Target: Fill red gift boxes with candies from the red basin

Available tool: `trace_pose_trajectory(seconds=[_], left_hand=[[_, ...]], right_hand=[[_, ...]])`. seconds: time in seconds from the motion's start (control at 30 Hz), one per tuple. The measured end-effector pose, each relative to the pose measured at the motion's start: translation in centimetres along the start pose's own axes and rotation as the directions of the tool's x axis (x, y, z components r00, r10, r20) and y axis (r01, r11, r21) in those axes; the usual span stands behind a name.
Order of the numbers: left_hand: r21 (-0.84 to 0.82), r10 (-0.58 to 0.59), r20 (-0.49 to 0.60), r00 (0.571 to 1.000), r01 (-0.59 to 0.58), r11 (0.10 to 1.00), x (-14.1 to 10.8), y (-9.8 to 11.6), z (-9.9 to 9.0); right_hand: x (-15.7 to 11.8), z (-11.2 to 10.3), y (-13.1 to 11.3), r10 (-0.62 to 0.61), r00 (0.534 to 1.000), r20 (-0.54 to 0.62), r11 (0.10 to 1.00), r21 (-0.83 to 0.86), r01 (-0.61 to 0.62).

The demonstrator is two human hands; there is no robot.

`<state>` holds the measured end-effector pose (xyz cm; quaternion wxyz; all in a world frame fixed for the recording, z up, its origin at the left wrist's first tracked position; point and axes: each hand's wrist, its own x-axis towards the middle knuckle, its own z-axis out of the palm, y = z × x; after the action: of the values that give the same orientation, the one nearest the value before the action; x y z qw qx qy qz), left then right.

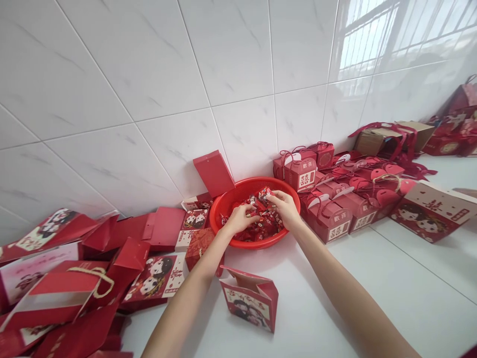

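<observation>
A red plastic basket holds a heap of wrapped candies, mostly in red wrappers. Both hands reach into it. Between the thumb and fingertips of my right hand is a wrapped candy, near the far side of the heap. My left hand is curled low over the candies on the left, its fingers bent together; what lies in them is mostly hidden. Closer to me, an open red gift box with a printed couple on its front stands between my forearms.
Flattened and folded red boxes pile up on the left. Closed red boxes with handles stand in rows on the right, beside a larger printed box. A red box leans on the tiled wall behind the basket.
</observation>
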<state>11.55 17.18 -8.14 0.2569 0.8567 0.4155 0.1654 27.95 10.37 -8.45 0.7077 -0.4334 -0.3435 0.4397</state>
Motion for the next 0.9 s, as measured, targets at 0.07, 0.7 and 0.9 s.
trace_pose_trajectory(seconds=[0.07, 0.7, 0.9], left_hand=[[-0.02, 0.016, 0.006, 1.0, -0.016, 1.0, 0.05, -0.09, 0.03], [-0.252, 0.172, -0.245, 0.954, -0.234, 0.939, 0.45, -0.82, 0.52], [-0.303, 0.235, -0.3, 0.925, -0.326, 0.895, 0.15, -0.41, 0.58]], right_hand=[[-0.04, 0.01, -0.01, -0.008, 1.0, 0.011, 1.0, 0.0, 0.008], [-0.15, 0.16, -0.15, 0.003, 1.0, 0.003, 1.0, -0.022, -0.003], [-0.47, 0.39, -0.47, 0.124, 0.989, 0.081, 0.989, -0.091, -0.117]])
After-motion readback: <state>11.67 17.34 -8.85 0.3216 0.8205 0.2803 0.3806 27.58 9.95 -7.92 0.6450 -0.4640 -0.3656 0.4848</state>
